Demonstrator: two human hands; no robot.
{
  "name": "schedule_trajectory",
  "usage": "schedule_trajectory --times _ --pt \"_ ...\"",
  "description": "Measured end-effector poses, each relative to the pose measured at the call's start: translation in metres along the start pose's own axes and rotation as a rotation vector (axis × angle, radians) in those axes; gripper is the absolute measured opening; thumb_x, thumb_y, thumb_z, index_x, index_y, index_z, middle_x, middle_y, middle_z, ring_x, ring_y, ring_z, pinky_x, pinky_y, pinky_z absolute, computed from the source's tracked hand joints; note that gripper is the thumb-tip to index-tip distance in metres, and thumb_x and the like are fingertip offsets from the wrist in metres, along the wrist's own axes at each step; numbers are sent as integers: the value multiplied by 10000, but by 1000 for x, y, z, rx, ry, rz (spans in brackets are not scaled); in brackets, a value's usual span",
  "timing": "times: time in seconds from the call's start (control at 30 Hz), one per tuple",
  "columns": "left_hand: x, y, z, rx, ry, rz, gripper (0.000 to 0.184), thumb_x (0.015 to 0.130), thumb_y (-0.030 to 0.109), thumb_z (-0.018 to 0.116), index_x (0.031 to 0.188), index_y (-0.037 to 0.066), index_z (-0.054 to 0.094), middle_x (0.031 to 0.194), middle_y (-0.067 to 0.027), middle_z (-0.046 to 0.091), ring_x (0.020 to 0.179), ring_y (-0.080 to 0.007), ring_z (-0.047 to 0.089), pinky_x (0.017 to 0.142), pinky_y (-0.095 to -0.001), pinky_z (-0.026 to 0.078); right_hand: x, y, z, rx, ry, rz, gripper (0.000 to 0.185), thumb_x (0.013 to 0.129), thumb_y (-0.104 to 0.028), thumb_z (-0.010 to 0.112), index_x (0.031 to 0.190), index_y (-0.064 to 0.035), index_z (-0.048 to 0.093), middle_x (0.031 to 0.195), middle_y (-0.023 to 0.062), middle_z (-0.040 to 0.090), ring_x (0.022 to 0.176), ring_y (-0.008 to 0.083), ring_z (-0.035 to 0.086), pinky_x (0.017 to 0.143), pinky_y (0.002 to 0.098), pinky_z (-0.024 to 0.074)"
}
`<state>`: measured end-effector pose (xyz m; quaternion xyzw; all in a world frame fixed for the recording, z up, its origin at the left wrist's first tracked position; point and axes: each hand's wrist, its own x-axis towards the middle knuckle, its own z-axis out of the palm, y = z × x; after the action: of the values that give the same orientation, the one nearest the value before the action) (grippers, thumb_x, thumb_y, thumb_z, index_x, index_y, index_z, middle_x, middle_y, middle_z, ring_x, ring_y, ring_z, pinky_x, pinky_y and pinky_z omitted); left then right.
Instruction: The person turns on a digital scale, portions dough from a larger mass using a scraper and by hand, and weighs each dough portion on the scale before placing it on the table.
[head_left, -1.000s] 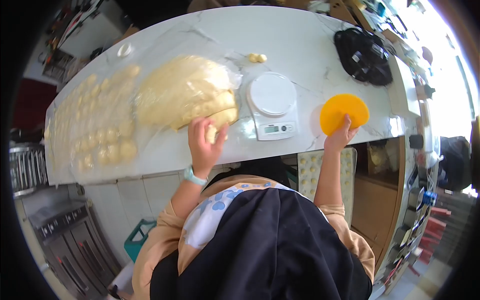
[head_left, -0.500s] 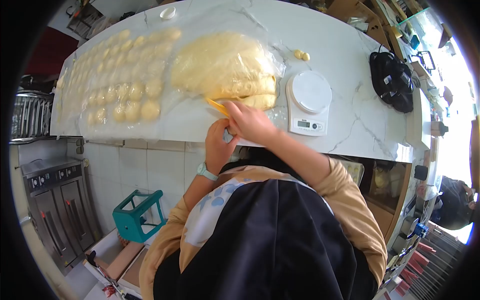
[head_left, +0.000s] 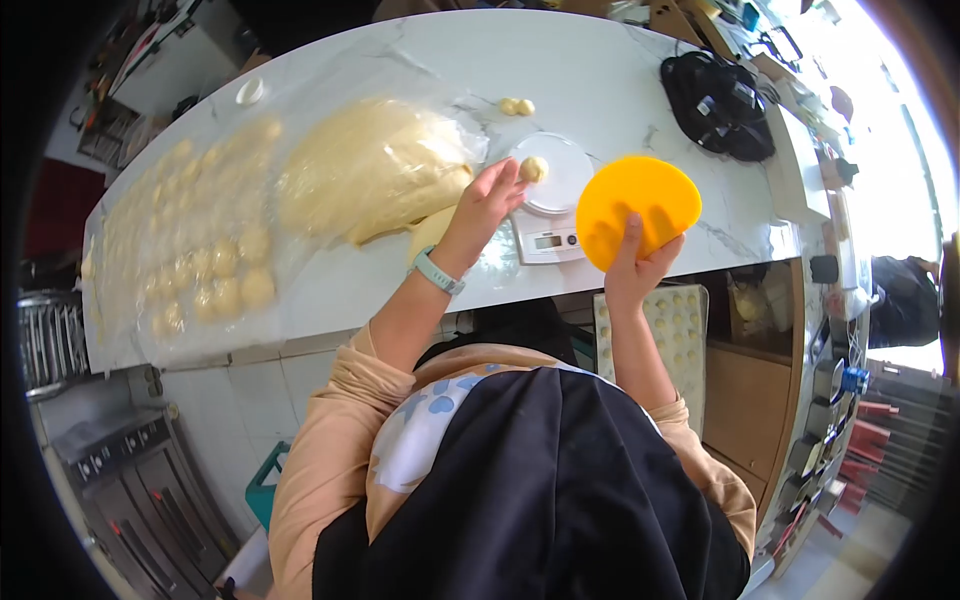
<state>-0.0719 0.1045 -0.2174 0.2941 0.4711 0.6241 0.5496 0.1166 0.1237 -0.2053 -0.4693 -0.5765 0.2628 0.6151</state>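
Note:
My left hand [head_left: 487, 205], with a pale watch on its wrist, reaches to the white kitchen scale [head_left: 549, 240]. Its fingers are stretched out beside a small dough ball [head_left: 534, 169] at the left of the scale's round plate [head_left: 565, 188]; whether a fingertip touches the ball I cannot tell. My right hand [head_left: 632, 270] grips a rounded yellow dough scraper [head_left: 660, 195], held up right of the scale with its flat face showing. Left of the scale lies a large dough mass [head_left: 365, 165] under clear plastic, and a cut strip of dough [head_left: 428, 232] sits at its near side.
Rows of dough balls [head_left: 228, 295] lie under plastic at the left of the marble table [head_left: 600, 85]. Small dough pieces [head_left: 516, 106] sit behind the scale. A black bag [head_left: 715, 105] lies at the right. Below the table edge is a tray [head_left: 688, 385] of dough pieces.
Both hands have moved from the near edge of the dough to the right. The scraper has come along, now turned flat. A dough ball now shows at the scale's plate, and the view has shifted.

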Motion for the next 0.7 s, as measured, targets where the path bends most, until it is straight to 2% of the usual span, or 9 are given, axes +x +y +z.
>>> schedule_trajectory --times 0.03,0.13,0.2,0.3,0.4,0.6,0.7 --pt "-1 -9 -3 -39 40 15 590 939 408 551 1235 -98 484 1120 -130 571 1006 -167 557 917 -339 461 1 1 -9 -16 21 17 417 924 -218 602 1205 18 402 1114 125 510 1027 190 519 869 310 442" --pt "-36 -19 -25 584 80 180 375 896 265 637 1126 -28 595 1065 -120 586 963 -207 594 852 -347 487 0 5 -32 -56 99 84 428 927 -241 598 1211 13 403 1122 124 515 1031 195 524 868 311 442" --pt "-70 -21 -35 1019 121 336 190 844 121 665 999 13 655 1006 -112 583 885 -223 616 768 -349 501 0 3 -42 -76 163 136 429 928 -254 598 1210 9 408 1128 122 516 1036 196 526 872 309 440" --pt "-99 -36 -56 1396 100 558 147 844 81 642 977 22 661 977 -108 590 804 -215 609 717 -344 497 3 16 -52 -135 231 130 421 926 -259 601 1205 3 426 1135 118 520 1032 195 532 876 304 438" --pt "-112 -31 -75 1290 106 477 128 838 46 638 964 32 659 938 -92 602 773 -201 603 712 -339 496 9 16 -51 -123 238 129 418 926 -256 601 1208 4 439 1128 111 519 1032 189 527 875 302 436" --pt "-115 -11 -85 1013 384 329 147 748 55 734 831 15 620 817 -80 590 613 -203 518 584 -325 441 24 26 -44 13 231 110 415 927 -251 599 1211 6 439 1089 100 522 1007 182 525 859 302 438" --pt "-98 9 -91 1196 422 373 196 713 121 762 773 38 595 811 -89 598 632 -265 551 602 -346 461 28 32 -43 74 208 144 442 913 -211 625 1239 -1 411 1117 81 531 1009 145 528 848 268 453"
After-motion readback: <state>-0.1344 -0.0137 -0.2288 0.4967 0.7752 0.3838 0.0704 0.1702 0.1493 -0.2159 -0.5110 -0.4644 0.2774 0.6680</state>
